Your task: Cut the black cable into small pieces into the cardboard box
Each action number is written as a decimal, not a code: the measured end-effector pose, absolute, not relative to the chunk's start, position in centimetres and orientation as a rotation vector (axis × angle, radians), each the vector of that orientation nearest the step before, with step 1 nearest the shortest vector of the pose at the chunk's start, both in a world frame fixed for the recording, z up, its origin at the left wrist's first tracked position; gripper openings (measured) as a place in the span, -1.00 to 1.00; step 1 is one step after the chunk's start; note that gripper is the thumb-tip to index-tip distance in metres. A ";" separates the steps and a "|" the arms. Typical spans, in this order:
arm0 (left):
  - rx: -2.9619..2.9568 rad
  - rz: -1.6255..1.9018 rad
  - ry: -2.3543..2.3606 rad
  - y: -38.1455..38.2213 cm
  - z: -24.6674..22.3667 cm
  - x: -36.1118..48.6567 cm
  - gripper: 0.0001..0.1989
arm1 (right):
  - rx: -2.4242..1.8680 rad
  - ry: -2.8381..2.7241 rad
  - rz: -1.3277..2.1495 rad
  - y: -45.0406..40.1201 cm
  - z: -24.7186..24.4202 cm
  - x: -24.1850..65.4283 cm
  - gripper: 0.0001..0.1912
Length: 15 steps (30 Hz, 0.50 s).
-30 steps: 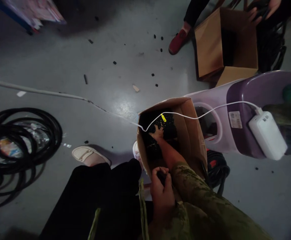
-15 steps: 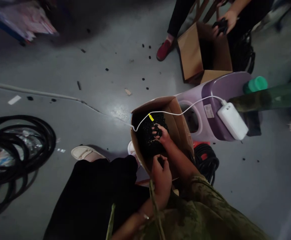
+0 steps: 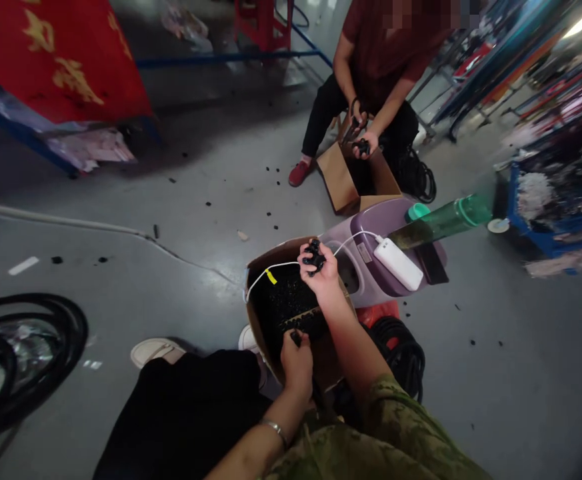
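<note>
My right hand (image 3: 319, 265) is palm up above the far right part of an open cardboard box (image 3: 255, 320), its fingers curled round several small black pieces (image 3: 313, 257). Close to the near side of the box, my left hand (image 3: 298, 360) pinches one small black piece (image 3: 296, 338) between thumb and forefinger. Many more small black pieces (image 3: 285, 293) fill the bottom of the box. A white cable (image 3: 283, 265) with a yellow tag (image 3: 271, 276) crosses over the box and passes behind my right hand.
Beyond the box are a purple stool (image 3: 371, 230), white power bank (image 3: 399, 263) and green bottle (image 3: 435, 223). A seated co-worker (image 3: 385, 67) holds black pieces over another cardboard box (image 3: 338, 180). Coiled black tubing (image 3: 78, 333) lies left; more coils (image 3: 405, 353) lie right.
The view has tilted up, showing more of the co-worker and racks. My right hand has risen out of the box with black pieces in it. My left hand stays near the box's near side.
</note>
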<state>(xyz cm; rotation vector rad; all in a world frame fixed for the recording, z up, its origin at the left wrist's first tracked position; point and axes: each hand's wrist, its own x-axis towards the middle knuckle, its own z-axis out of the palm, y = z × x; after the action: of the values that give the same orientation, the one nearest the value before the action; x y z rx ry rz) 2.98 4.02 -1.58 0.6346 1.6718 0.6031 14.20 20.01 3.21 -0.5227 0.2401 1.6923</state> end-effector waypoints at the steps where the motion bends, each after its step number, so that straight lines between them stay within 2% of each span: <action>1: 0.635 0.610 1.671 4.1 -1.7 3.0 -0.96 | -0.504 0.230 1.669 20.8 3.8 14.4 -0.91; 9: 0.661 0.631 1.590 3.4 -2.1 3.7 -0.93 | -0.693 0.242 1.431 30.2 6.6 19.0 -0.84; 12: 0.714 0.588 1.611 3.0 -2.0 3.9 -0.95 | -0.705 0.144 1.061 36.8 10.7 25.4 -0.77; 15: 0.741 0.527 1.596 2.8 -2.0 4.0 -0.96 | -0.805 0.024 0.729 41.7 13.7 31.7 -0.57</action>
<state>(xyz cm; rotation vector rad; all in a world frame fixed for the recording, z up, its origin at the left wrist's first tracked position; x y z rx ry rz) 4.00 2.82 -1.97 0.7411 1.5955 0.5269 31.70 41.70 13.73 -0.8054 0.0242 0.7292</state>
